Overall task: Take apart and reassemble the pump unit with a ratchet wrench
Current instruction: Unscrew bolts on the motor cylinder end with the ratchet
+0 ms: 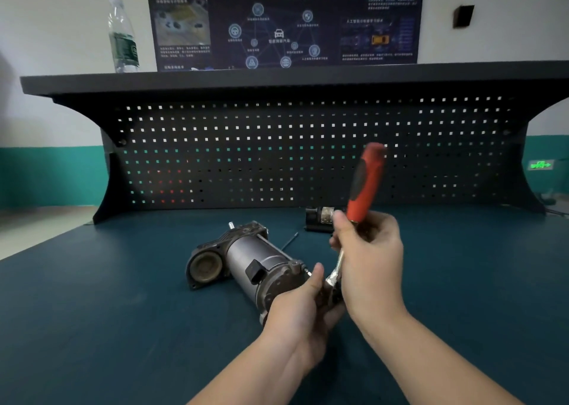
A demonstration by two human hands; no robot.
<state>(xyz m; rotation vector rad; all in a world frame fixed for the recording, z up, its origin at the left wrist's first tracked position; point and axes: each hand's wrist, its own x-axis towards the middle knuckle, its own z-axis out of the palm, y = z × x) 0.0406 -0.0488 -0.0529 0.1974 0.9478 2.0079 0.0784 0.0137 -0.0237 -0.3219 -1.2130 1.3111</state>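
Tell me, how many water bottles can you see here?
1. A clear water bottle with a green label stands on the left end of the dark shelf above the pegboard. Others could sit outside the picture.

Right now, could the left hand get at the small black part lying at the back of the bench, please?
Probably not freely: the left hand grips the pump unit, and the right hand with the ratchet wrench blocks the small black part.

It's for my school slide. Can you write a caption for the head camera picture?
Left hand steadies the pump unit while right hand works the red-handled ratchet wrench.
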